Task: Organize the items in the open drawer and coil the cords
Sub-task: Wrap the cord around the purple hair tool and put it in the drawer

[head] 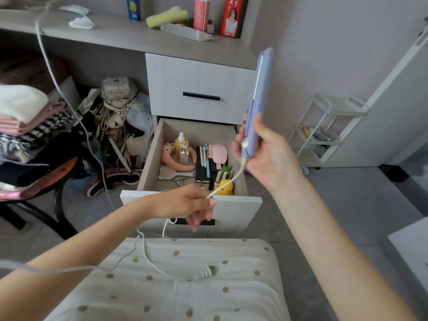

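Observation:
My right hand grips the lower end of a lilac hair straightener, held upright to the right of the open drawer. Its white cord runs down to my left hand, which pinches it over the drawer's front edge. The cord hangs on below that hand and ends in a plug lying on the dotted cushion. In the drawer lie a pink headband, a yellow bottle, a small brush, pens, a pink fan and a yellow toy.
A second white cable hangs from the desk top at the left. A chair piled with clothes stands left, bags lie under the desk. Bottles stand on the shelf. A white wire rack is at the right.

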The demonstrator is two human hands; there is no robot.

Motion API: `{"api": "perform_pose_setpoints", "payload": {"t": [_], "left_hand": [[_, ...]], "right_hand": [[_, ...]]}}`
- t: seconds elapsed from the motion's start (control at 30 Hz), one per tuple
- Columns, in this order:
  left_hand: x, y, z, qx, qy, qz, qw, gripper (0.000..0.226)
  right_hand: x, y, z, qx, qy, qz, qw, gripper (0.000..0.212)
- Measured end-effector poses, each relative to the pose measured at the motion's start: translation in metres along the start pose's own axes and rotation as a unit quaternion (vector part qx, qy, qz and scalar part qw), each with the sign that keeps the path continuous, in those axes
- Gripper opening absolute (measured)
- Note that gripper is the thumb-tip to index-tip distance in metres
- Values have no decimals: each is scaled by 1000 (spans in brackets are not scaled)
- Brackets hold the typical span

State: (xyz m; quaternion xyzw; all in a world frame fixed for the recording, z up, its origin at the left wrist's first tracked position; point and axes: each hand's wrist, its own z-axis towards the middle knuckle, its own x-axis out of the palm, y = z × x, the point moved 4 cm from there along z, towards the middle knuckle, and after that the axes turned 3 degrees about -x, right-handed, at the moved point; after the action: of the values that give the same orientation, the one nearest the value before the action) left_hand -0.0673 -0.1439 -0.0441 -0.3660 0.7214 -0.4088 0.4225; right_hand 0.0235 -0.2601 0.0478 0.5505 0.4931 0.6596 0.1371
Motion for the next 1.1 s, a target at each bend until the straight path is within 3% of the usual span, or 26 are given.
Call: {"api": "perform_pose_setpoints", "payload": {"t": [0.1,0.2,0.3,0.43,0.53,0.7,0.87,0.97,1.1], "left_hand": [[-13,13,-8,-3,-82,128,988,32],[-32,6,-19,46,-179,207,961,34],[-44,-17,-29,128,-254,271,920,36],[-54,-47,-42,174,-341,412,827,47],[-70,-55,-52,164,-408,418,795,43],[-81,-56,-57,125,-397,368,832,45],[-84,-54,-46,103,-309,213,921,29],[-83,-50,-36,94,-243,112,959,22],[-83,-38,-20,100,-159,-1,982,22]], "right_hand": [[-32,20,7,-138,-106,-225,959,11],[-61,18,8,-191,-162,-351,902,11],[-69,1,5,-221,-124,-466,848,11],[-53,-27,-15,-254,-17,-665,702,33],[-43,-41,-31,-267,-5,-692,671,41],[-26,-42,-38,-308,52,-737,600,34],[-16,-56,-47,-331,143,-763,537,29],[-16,-54,-50,-344,159,-743,551,28],[-11,-49,-57,-352,190,-674,621,33]]}}
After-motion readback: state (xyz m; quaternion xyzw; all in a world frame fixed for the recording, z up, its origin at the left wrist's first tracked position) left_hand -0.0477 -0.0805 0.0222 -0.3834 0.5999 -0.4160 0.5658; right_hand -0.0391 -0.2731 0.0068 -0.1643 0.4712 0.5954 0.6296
